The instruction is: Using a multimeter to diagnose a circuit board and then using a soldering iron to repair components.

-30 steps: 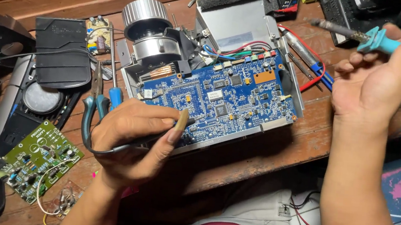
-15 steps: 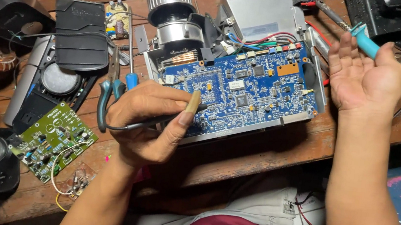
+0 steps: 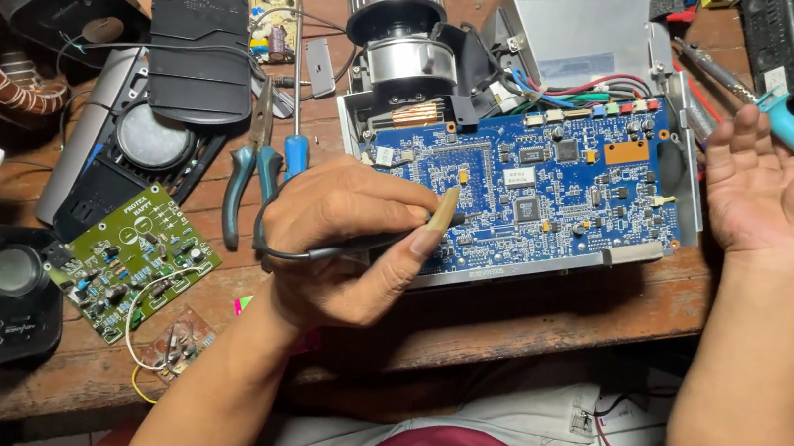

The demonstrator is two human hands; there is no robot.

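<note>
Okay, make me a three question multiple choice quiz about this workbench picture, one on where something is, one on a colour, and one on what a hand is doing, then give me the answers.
1. Where does the small green circuit board lie relative to the big blue circuit board?
A. To its left, nearer the bench's front edge
B. On top of it
C. Behind it, by the fan

2. What colour is the handle of the soldering iron at the right hand?
A. Red
B. Turquoise
C. Yellow

3. What is the left hand doing?
A. Lying flat and empty
B. Gripping the pliers
C. Holding a thin black probe over the blue board

Answers: 1 A, the green board sits left of the left hand, apart from the blue one. 2 B, the handle beside the open palm is turquoise. 3 C, the fingers pinch the probe at the blue board's near edge.
</note>
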